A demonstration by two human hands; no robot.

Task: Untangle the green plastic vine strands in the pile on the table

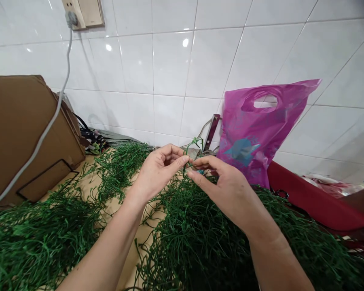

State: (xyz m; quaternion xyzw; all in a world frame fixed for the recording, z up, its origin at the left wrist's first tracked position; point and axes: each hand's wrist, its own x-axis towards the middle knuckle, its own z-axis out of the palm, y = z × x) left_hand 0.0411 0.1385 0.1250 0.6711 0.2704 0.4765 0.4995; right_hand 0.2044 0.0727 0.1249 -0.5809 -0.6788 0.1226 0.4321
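Note:
Both my hands meet near the middle of the view, above a large heap of thin green plastic-looking stems. My left hand pinches a green stem between thumb and forefinger, and its small leafy tip sticks up above the fingers. From the other side, my right hand has thumb and fingertips closed at the same stem. Where exactly the fingertips meet it is partly hidden. A smaller pile of green stems lies behind my left wrist, and another pile spreads at the lower left.
A cardboard box stands at the left, with a grey cable running past it to a wall socket. A purple plastic bag leans against the white tiled wall. Right of it sits a red container.

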